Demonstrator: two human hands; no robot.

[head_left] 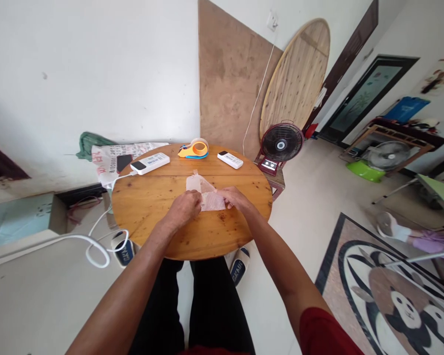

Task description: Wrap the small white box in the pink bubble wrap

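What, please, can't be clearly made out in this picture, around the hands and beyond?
All in the head view:
Left hand: its curled knuckles hide its hold on the pale sheet.
Left white device and right white device: small print unreadable.
Another person's lilac-clad leg: continues past the right edge, cut off.

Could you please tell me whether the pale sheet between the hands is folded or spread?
Partly folded, it seems: the pale sheet shows overlapping paler and pinker areas and a slanting upper-right edge.
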